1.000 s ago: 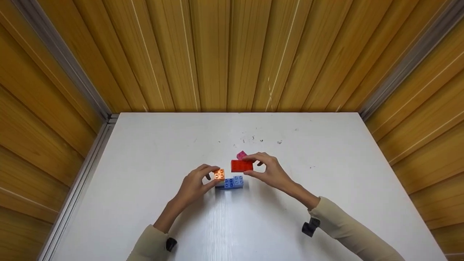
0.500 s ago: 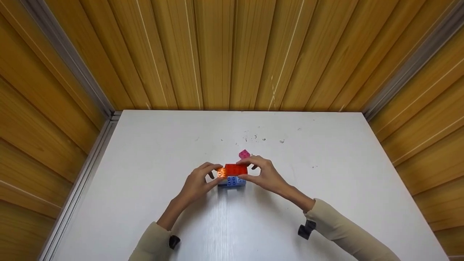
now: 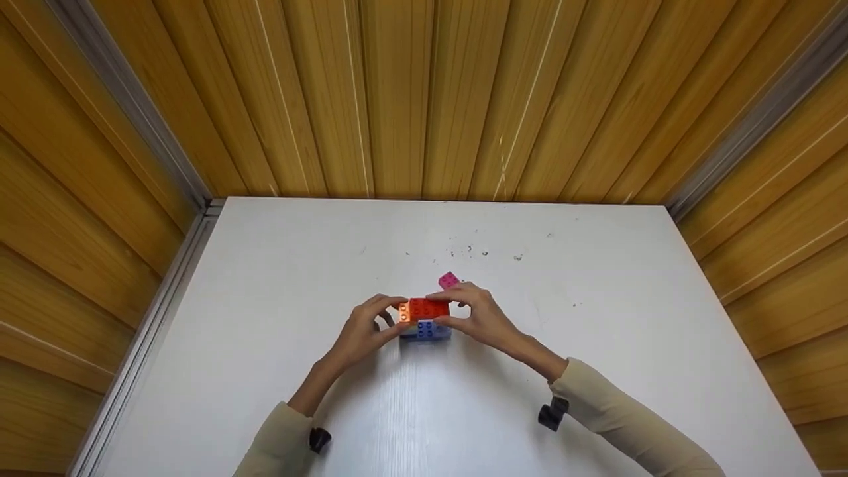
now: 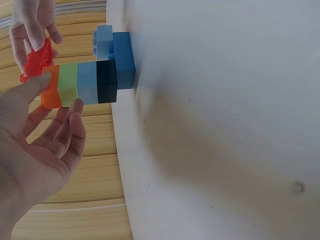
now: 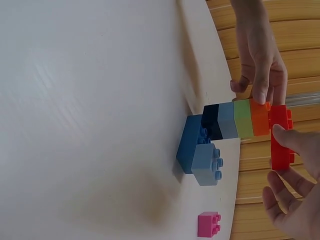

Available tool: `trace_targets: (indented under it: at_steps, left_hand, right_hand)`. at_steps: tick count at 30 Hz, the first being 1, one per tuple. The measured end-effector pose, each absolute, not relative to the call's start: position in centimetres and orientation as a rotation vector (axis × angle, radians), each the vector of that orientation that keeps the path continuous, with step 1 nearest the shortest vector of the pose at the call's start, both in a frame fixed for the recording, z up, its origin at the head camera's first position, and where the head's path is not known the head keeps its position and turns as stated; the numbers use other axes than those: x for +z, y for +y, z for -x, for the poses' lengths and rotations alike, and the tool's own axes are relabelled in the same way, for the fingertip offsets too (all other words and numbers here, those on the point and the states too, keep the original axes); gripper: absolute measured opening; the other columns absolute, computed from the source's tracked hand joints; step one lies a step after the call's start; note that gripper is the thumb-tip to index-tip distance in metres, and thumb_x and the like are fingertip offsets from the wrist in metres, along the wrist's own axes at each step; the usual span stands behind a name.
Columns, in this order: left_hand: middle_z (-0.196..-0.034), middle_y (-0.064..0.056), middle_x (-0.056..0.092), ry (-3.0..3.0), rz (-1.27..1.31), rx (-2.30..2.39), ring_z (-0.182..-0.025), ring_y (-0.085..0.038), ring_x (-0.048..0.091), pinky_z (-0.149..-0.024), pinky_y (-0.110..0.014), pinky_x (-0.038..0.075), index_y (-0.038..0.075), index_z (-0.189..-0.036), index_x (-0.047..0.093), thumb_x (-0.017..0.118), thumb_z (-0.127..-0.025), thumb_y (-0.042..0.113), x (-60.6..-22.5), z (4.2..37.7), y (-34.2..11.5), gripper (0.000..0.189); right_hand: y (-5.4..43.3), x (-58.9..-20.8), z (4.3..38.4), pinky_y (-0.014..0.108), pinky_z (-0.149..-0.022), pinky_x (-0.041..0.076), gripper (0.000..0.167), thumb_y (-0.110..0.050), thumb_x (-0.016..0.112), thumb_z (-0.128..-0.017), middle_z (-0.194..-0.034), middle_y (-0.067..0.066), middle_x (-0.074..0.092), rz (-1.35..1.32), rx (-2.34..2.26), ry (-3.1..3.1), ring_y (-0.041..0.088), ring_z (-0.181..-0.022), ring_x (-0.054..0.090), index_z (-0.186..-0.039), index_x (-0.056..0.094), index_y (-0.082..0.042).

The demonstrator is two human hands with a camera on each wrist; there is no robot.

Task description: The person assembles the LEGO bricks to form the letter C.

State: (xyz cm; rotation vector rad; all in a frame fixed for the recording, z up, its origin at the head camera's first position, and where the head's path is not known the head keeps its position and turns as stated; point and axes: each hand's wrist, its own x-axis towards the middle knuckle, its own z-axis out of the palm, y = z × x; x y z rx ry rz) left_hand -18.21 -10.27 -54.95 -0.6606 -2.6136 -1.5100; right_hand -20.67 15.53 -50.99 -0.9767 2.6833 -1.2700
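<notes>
My left hand (image 3: 358,332) pinches the orange brick (image 4: 50,94) between thumb and finger. That brick tops a column of a green brick (image 5: 244,118), a light blue brick (image 5: 227,120) and a near-black brick (image 5: 211,122). The column stands on one end of a longer blue brick (image 5: 188,142), and a second light blue brick (image 5: 204,165) sits on the other end. My right hand (image 3: 482,320) grips a long red brick (image 5: 280,142) whose one end lies over the orange brick's studs. A sliver of stud shows between them; whether they are joined I cannot tell.
A pink brick (image 3: 448,280) lies on the white table (image 3: 298,265) just beyond my right hand. Yellow-brown panels (image 3: 397,99) rise behind the table and on both sides.
My right hand has moved left with the red brick, from beside the orange brick to over part of it. The left hand stays on the orange brick; the head view has shifted slightly.
</notes>
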Motion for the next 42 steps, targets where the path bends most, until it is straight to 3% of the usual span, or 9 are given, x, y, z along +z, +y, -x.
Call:
trace_targets:
  at_steps: [4,9,19,27,34,39,42]
  left_hand:
    - [-0.121,-0.013,0.071,-2.555,0.676,-1.647,-0.091,-0.029,0.070,-0.079,-0.037,0.061,0.007,-0.130,0.066,0.079,-0.090,0.020,-55.4,18.5,-10.5,0.044]
    - [-0.123,-0.014,0.071,-2.544,0.643,-1.739,-0.091,-0.023,0.069,-0.079,-0.034,0.059,0.008,-0.129,0.067,0.079,-0.090,0.021,-55.8,18.6,-10.7,0.042]
    - [-0.123,-0.011,0.072,-2.562,0.599,-1.778,-0.090,-0.020,0.068,-0.078,-0.031,0.058,0.012,-0.128,0.070,0.080,-0.090,0.023,-55.8,18.5,-10.7,0.041]
    - [-0.122,-0.010,0.072,-2.557,0.571,-1.790,-0.091,-0.024,0.070,-0.072,-0.028,0.057,0.014,-0.126,0.071,0.080,-0.089,0.023,-55.8,18.5,-10.7,0.039]
    - [-0.118,-0.010,0.073,-2.561,0.570,-1.763,-0.088,-0.021,0.069,-0.073,-0.030,0.058,0.012,-0.126,0.072,0.081,-0.088,0.023,-55.5,18.8,-10.6,0.040]
    - [-0.118,-0.009,0.073,-2.550,0.603,-1.725,-0.087,-0.019,0.069,-0.071,-0.027,0.057,0.013,-0.126,0.071,0.080,-0.089,0.023,-55.6,18.8,-10.8,0.039]
    - [-0.120,-0.010,0.073,-2.562,0.616,-1.714,-0.088,-0.019,0.069,-0.073,-0.029,0.058,0.012,-0.126,0.071,0.080,-0.089,0.023,-55.7,18.7,-10.8,0.040]
  right_hand:
    - [15.5,-50.6,20.8,0.039,-0.087,0.055,0.041,-0.018,0.082,-0.086,-0.114,0.004,0.075,0.986,-1.187,2.702,0.024,-0.103,0.062,-0.126,0.073,-0.017]
    - [15.4,-50.0,20.8,0.044,-0.087,0.055,0.041,-0.018,0.083,-0.085,-0.113,0.006,0.073,0.978,-1.070,2.733,0.023,-0.104,0.062,-0.126,0.074,-0.019]
    - [15.2,-49.3,21.2,0.028,-0.076,0.046,0.041,-0.023,0.085,-0.084,-0.101,0.007,0.070,1.009,-0.901,2.783,0.023,-0.091,0.058,-0.123,0.076,-0.020]
    - [14.8,-48.5,21.5,0.026,-0.075,0.042,0.041,-0.022,0.086,-0.083,-0.099,0.007,0.065,0.987,-0.801,2.773,0.016,-0.087,0.050,-0.123,0.076,-0.022]
    - [14.4,-47.9,21.5,0.030,-0.077,0.050,0.041,-0.023,0.086,-0.083,-0.102,0.008,0.069,0.983,-0.697,2.814,0.018,-0.090,0.055,-0.123,0.076,-0.021]
    - [14.4,-47.6,21.4,0.041,-0.085,0.057,0.045,-0.027,0.084,-0.085,-0.115,0.006,0.076,1.023,-0.720,2.793,0.024,-0.100,0.067,-0.128,0.074,-0.018]
    - [15.1,-47.6,21.4,0.040,-0.084,0.059,0.051,-0.029,0.083,-0.086,-0.121,0.008,0.075,0.998,-0.888,2.703,0.025,-0.098,0.070,-0.134,0.069,-0.015]
